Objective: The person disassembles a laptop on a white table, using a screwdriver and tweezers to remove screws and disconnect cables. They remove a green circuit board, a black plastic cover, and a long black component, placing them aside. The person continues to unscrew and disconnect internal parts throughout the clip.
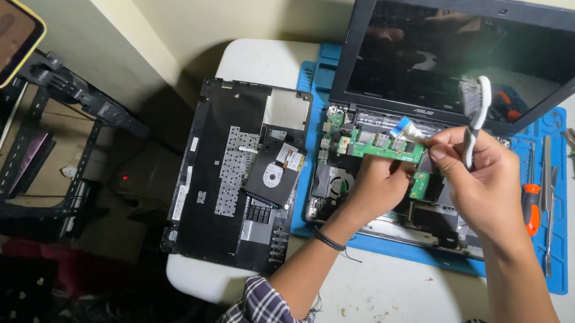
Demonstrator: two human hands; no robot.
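Your left hand [374, 185] has its fingers clamped on the green rectangular circuit board [381, 147], held over the opened black laptop base [404, 206] on the blue rubber mat [409, 252]. At 3 o'clock of it, your right hand [475, 178] grips a white-handled brush [473, 105], bristles up. At 9 o'clock lies the black plastic bottom cover [233, 181] on the white table [385, 299].

Both hands meet at centre: left hand [374, 185] curled knuckles-up, right hand [475, 178] fisted upright.
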